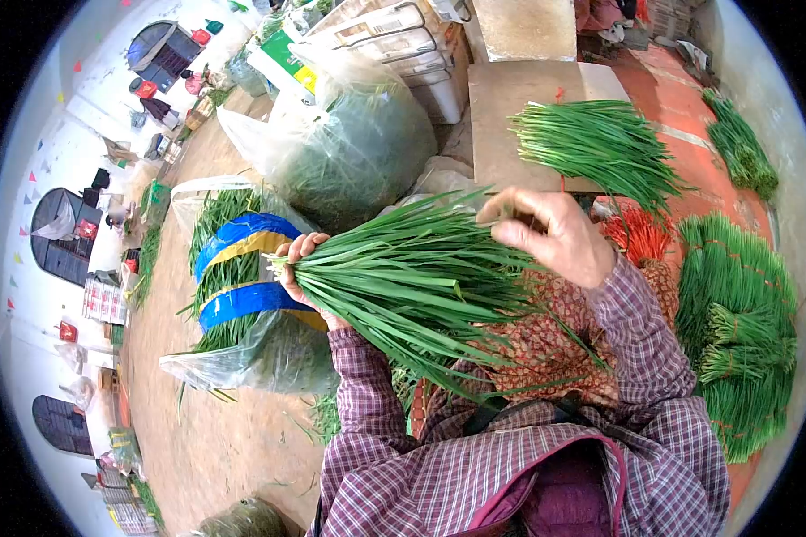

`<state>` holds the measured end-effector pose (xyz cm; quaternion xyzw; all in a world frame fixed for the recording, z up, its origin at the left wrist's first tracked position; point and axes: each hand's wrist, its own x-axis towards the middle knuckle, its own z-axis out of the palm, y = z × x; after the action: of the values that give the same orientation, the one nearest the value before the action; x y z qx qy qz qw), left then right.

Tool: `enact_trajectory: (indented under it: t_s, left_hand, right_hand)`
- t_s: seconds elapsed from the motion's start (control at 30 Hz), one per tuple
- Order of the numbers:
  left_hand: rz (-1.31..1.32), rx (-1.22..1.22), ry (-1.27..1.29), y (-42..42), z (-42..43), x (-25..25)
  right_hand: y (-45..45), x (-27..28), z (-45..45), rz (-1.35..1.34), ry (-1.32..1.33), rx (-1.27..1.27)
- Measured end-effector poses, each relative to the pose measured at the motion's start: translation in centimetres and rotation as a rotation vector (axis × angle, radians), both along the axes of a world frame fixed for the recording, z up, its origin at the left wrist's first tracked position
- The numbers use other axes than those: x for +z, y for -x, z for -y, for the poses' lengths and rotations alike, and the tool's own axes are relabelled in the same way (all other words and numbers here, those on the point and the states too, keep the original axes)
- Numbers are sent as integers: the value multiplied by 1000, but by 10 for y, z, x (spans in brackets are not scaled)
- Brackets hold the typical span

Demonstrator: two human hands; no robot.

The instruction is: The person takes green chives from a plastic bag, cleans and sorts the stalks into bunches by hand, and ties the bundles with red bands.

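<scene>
My left hand (303, 259) is closed around the pale stem ends of a bunch of garlic chives (421, 268). The long flat green leaves fan out to the right across my lap. Over the leaf tips is my right hand (551, 231), its fingers curled and the thumb close to the forefinger. Whether a leaf is caught between those fingertips I cannot make out. A patterned reddish cloth (551, 345) covers my knees beneath the leaves.
On a board to the right lies another chive bunch (600, 148). Red ties (640, 234) lie near it, beside stacked, tied bundles (734, 331). At left stands an open bag of greens (224, 215) with blue-yellow bands. A full plastic bag (358, 143) and crates (394, 45) stand ahead.
</scene>
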<state>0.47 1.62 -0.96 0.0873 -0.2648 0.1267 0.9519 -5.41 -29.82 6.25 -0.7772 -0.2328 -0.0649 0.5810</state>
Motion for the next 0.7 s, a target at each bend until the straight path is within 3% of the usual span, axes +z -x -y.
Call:
enact_trajectory:
  t_s: [0.27, 0.33, 0.47, 0.6, 0.7]
  left_hand:
    - [-11, -21, -8, -4, 2, 3]
    - [-52, -4, -20, -3, 2, 5]
    - [-88, -27, -18, -3, 2, 5]
    - [-120, -13, -11, -6, -1, 1]
    - [-130, 36, -71, -6, -1, 3]
  right_hand:
    - [6, -10, -32, 48, 380, 75]
    - [4, -19, -39, 109, 370, 88]
    - [4, -22, -42, 283, 197, 62]
    - [9, -9, -16, 145, -137, -178]
    - [18, 3, -1, 69, -122, -130]
